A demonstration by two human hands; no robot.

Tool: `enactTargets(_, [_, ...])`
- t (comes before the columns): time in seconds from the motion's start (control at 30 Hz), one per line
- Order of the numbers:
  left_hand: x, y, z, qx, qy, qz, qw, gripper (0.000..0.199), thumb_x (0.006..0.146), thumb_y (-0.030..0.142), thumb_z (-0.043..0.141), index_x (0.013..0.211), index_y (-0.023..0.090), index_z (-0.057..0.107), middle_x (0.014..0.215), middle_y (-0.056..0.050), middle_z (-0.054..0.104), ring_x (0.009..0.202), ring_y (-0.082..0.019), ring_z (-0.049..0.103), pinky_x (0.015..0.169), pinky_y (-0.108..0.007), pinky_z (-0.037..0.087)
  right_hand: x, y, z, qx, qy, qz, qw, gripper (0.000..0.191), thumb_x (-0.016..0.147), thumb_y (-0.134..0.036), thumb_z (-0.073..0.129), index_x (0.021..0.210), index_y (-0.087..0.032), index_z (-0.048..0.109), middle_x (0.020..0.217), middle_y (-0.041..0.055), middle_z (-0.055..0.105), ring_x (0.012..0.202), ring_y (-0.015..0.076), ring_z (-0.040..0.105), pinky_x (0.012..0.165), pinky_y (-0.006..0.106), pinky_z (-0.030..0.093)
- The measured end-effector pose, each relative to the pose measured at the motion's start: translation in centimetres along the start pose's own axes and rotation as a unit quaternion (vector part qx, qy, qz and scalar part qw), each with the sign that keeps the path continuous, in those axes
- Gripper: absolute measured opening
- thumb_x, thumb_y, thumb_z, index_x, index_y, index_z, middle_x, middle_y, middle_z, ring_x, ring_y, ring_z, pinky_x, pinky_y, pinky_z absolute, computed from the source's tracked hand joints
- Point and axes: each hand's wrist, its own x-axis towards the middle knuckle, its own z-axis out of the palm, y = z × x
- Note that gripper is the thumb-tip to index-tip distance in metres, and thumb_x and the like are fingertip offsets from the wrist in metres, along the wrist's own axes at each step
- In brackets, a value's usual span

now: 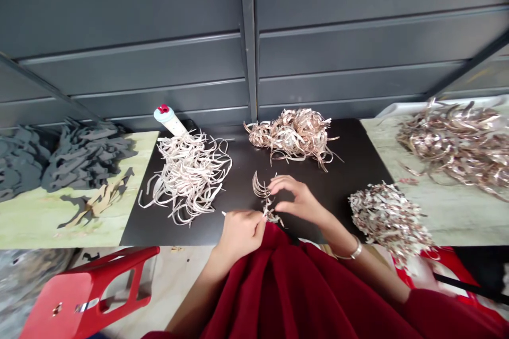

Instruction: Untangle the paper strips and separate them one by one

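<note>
My left hand (240,233) is closed round a thin white strip, whose ends stick out on both sides of the fingers. My right hand (296,198) has its fingers apart beside a small group of thin curved strips (260,186) on the black mat (242,169). Small metallic scraps (272,214) lie between my hands at the mat's front edge. To the left spreads a tangled pile of white strips (189,169). A pile of rose-gold strips (296,135) sits at the back of the mat.
A white bottle with a red top (170,121) stands behind the white strips. Dark grey pieces (87,153) lie at the left. Shiny strips (461,143) and a heap of small scraps (389,217) are on the right. A red stool (71,296) stands below the table.
</note>
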Motion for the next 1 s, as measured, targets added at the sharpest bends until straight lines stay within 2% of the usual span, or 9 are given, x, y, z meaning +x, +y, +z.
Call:
enactTargets(0.1, [-0.1, 0.0, -0.1, 0.026, 0.002, 0.036, 0.999, 0.032, 0.088, 0.021, 0.042, 0.06, 0.018, 0.058, 0.053, -0.001, 0.059, 0.049, -0.013, 0.052, 0.052, -0.028, 0.028, 0.6, -0.6, 1.8, -0.105, -0.044, -0.03, 0.993, 0.021, 0.072, -0.032, 0.074, 0.064, -0.019, 0.059, 0.072, 0.0025, 0.063, 0.077, 0.0181, 0.057, 0.071, 0.03, 0.046])
enactTargets(0.17, [-0.3, -0.1, -0.3, 0.022, -0.021, 0.024, 0.999, 0.03, 0.088, 0.02, 0.043, 0.063, 0.018, 0.059, 0.057, -0.003, 0.061, 0.054, -0.015, 0.056, 0.055, -0.028, 0.033, 0.7, -0.6, 2.3, -0.133, -0.066, -0.028, 0.989, 0.024, 0.075, -0.025, 0.071, 0.058, -0.018, 0.055, 0.062, -0.0005, 0.058, 0.065, 0.014, 0.053, 0.062, 0.026, 0.042])
enactTargets(0.27, [-0.3, -0.3, -0.2, -0.076, -0.07, -0.071, 0.992, 0.011, 0.082, 0.024, 0.053, 0.081, 0.02, 0.063, 0.07, -0.003, 0.067, 0.065, -0.019, 0.063, 0.06, -0.027, 0.042, 0.5, -0.4, 2.8, -0.154, -0.112, -0.049, 0.981, 0.025, 0.075, -0.018, 0.071, 0.057, -0.018, 0.054, 0.056, -0.0033, 0.054, 0.059, 0.0119, 0.049, 0.061, 0.024, 0.039])
enactTargets(0.33, [0.0, -0.2, 0.2, -0.196, -0.087, -0.147, 0.966, 0.026, 0.076, 0.025, 0.061, 0.102, 0.022, 0.059, 0.081, -0.001, 0.07, 0.071, -0.019, 0.066, 0.063, -0.026, 0.047, 0.3, -0.3, 3.3, -0.158, -0.136, -0.059, 0.976, 0.024, 0.073, -0.017, 0.073, 0.057, -0.018, 0.054, 0.058, -0.0035, 0.054, 0.061, 0.0122, 0.049, 0.064, 0.025, 0.039])
enactTargets(0.4, [0.4, -0.2, 0.7, -0.301, -0.076, -0.196, 0.93, 0.042, 0.073, 0.019, 0.063, 0.113, 0.023, 0.053, 0.086, 0.0, 0.071, 0.074, -0.018, 0.068, 0.065, -0.025, 0.051, 0.2, -0.3, 3.7, -0.161, -0.119, -0.042, 0.979, 0.021, 0.071, -0.015, 0.073, 0.061, -0.018, 0.055, 0.065, -0.0025, 0.055, 0.065, 0.0127, 0.05, 0.064, 0.024, 0.039])
enactTargets(0.47, [0.8, -0.1, 1.3, -0.358, -0.044, -0.221, 0.906, 0.046, 0.073, 0.011, 0.058, 0.118, 0.022, 0.051, 0.084, 0.001, 0.072, 0.074, -0.016, 0.069, 0.068, -0.024, 0.052, 0.1, -0.3, 4.0, -0.163, -0.074, -0.016, 0.984, 0.017, 0.072, -0.011, 0.07, 0.065, -0.018, 0.057, 0.071, -0.0015, 0.055, 0.067, 0.0125, 0.051, 0.063, 0.023, 0.04])
enactTargets(0.73, [1.0, 0.2, 2.7, -0.394, 0.016, -0.236, 0.888, 0.034, 0.077, 0.011, 0.051, 0.11, 0.019, 0.056, 0.078, -0.001, 0.072, 0.073, -0.016, 0.069, 0.069, -0.026, 0.053, -0.2, 0.3, 3.5, -0.135, -0.033, 0.018, 0.99, 0.018, 0.074, -0.005, 0.061, 0.061, -0.017, 0.056, 0.068, -0.0009, 0.059, 0.065, 0.0123, 0.056, 0.064, 0.023, 0.043])
enactTargets(0.9, [0.1, -2.0, 3.3, -0.505, 0.047, -0.281, 0.815, 0.035, 0.08, 0.023, 0.05, 0.114, 0.016, 0.051, 0.079, -0.002, 0.069, 0.073, -0.018, 0.071, 0.066, -0.029, 0.056, -1.0, 1.0, 1.6, -0.11, 0.011, 0.033, 0.993, 0.023, 0.082, -0.006, 0.045, 0.069, -0.019, 0.06, 0.08, 0.0032, 0.07, 0.076, 0.0157, 0.066, 0.07, 0.028, 0.049])
enactTargets(1.0, [-0.1, -2.5, 2.9, -0.484, 0.051, -0.277, 0.829, 0.035, 0.081, 0.022, 0.05, 0.115, 0.016, 0.051, 0.081, -0.002, 0.069, 0.074, -0.018, 0.071, 0.07, -0.031, 0.057, -1.1, 0.4, 1.5, -0.128, 0.022, 0.009, 0.991, 0.018, 0.081, -0.011, 0.051, 0.091, -0.021, 0.063, 0.093, 0.0056, 0.069, 0.089, 0.0187, 0.064, 0.081, 0.033, 0.05])
